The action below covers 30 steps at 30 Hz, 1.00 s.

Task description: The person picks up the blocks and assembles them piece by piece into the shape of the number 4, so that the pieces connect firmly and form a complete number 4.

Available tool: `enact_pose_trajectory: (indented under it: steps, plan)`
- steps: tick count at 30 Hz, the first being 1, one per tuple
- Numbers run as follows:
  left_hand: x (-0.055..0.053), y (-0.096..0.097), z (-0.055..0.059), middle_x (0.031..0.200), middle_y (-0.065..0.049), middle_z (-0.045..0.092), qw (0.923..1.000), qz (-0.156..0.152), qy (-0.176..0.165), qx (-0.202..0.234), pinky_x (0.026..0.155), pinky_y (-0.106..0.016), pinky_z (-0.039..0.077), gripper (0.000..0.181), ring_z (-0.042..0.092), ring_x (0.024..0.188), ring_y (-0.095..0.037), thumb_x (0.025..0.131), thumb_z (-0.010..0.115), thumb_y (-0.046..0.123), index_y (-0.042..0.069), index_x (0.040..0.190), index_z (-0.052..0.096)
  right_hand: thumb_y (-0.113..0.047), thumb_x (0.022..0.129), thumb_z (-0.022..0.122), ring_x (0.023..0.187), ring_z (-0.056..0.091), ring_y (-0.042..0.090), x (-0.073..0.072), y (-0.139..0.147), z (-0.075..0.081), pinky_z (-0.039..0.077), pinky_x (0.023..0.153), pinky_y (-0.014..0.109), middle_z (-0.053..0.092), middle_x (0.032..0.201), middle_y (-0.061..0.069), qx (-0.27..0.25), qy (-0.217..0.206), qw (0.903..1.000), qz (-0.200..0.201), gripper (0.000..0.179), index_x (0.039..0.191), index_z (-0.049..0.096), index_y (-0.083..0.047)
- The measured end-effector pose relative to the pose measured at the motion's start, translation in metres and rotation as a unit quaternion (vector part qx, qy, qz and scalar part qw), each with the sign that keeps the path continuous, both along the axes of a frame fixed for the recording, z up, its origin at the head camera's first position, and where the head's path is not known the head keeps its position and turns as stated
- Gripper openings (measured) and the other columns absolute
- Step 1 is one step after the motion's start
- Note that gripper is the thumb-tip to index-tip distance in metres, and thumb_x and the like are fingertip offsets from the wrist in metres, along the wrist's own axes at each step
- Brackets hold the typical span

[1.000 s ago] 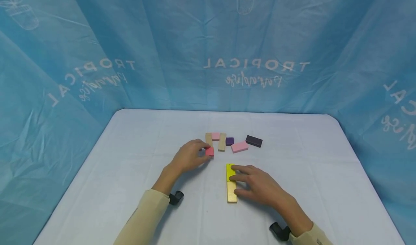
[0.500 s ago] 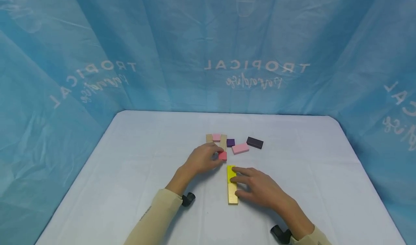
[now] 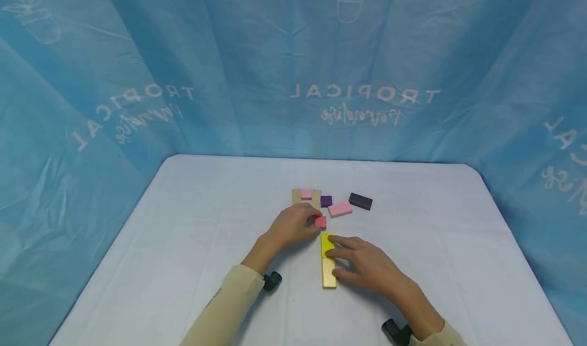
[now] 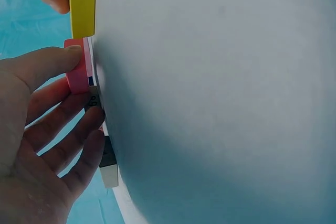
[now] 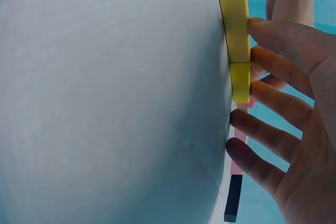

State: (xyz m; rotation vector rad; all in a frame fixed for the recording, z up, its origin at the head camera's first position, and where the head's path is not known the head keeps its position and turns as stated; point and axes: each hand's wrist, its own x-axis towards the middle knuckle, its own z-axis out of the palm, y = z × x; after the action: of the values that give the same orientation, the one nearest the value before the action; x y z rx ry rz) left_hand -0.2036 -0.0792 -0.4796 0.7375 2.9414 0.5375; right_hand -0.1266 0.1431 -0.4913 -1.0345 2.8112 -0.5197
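Note:
My left hand (image 3: 293, 224) pinches a small red block (image 3: 320, 223) between thumb and fingers, just beyond a line of two yellow blocks. In the left wrist view the thumb lies on the red block (image 4: 79, 74), whose end is close to the yellow block (image 4: 83, 3). Farther from me in that line is the bright yellow block (image 3: 326, 247); the paler golden block (image 3: 328, 277) lies end to end with it, nearer me. My right hand (image 3: 367, 264) is spread along their right side, with extended fingertips resting on the bright block and the thumb at the golden one.
Behind the hands, a pink block (image 3: 306, 194) sits between two tan blocks, the right one (image 3: 317, 199) partly covered by my left hand. To their right lie a purple block (image 3: 326, 201), a larger pink block (image 3: 340, 209) and a black block (image 3: 361, 201) on the white table.
My left hand has moved right and slightly toward me with the red block, from the left tan block to just beyond the bright yellow block. The right hand has stayed in place.

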Motion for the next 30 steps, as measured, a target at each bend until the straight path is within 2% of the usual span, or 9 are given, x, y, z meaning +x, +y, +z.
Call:
enact_pose_trajectory:
  steps: [16, 30]
  plan:
    - [-0.0048, 0.005, -0.0061, 0.113, 0.007, 0.066, 0.9996, -0.01, -0.017, -0.02, 0.091, -0.03, 0.047, 0.04, 0.058, 0.104, -0.012, 0.086, 0.071, 0.04, 0.021, 0.121, 0.069, -0.049, 0.089, 0.063, 0.13, 0.043, 0.018, 0.0007, 0.0008, 0.0012, 0.039, 0.101, 0.046, 0.044, 0.145, -0.006, 0.002, -0.001, 1.0, -0.006, 0.04, 0.125, 0.064, -0.033]
    - [-0.0059, -0.0034, -0.0067, 0.115, 0.01, 0.066, 0.999, -0.017, -0.032, 0.028, 0.093, -0.031, 0.046, 0.032, 0.057, 0.104, -0.009, 0.092, 0.064, 0.03, 0.021, 0.122, 0.068, -0.048, 0.088, 0.064, 0.13, 0.042, 0.018, 0.0009, 0.0002, 0.0006, 0.039, 0.101, 0.047, 0.044, 0.145, -0.007, 0.002, -0.009, 0.9998, -0.016, 0.04, 0.125, 0.064, -0.033]
